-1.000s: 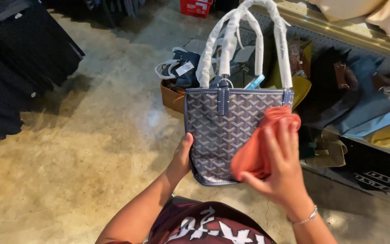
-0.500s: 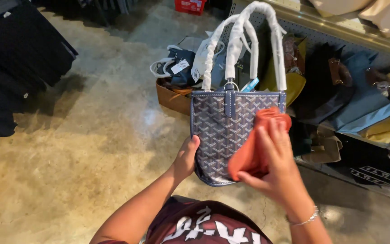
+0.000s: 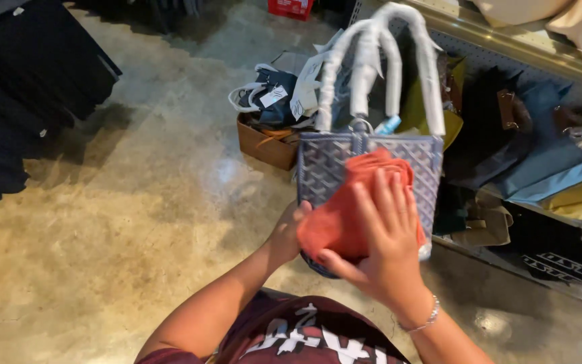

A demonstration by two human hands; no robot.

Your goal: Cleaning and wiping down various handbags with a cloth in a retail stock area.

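While both hands worked at it, the scene stood thus:

Bag: a small tote [image 3: 328, 158] with a grey-blue woven-look pattern, held upright in the air over the concrete floor [image 3: 102, 222], in front of the person's chest.
Handles: two tall loops [image 3: 372, 54] wrapped in white protective paper, standing up from the top edge.
Cloth: an orange-red rag [image 3: 335, 222], folded, lay flat against the bag's near face and covered most of it.
Left hand: the left hand [image 3: 287, 232] gripped the bag's lower left edge, fingers curled behind it and out of sight.
Right hand: the right hand [image 3: 382, 246] lay open, fingers spread, pressing the cloth onto the bag; a bracelet [image 3: 426, 317] sat on the wrist.
Behind: a cardboard box [image 3: 264, 141] of tagged bags stood on the floor, beside a shelf [image 3: 527, 263] stacked with blue, yellow and dark bags.
Left side: dark garments [image 3: 28, 87] hung over the floor.
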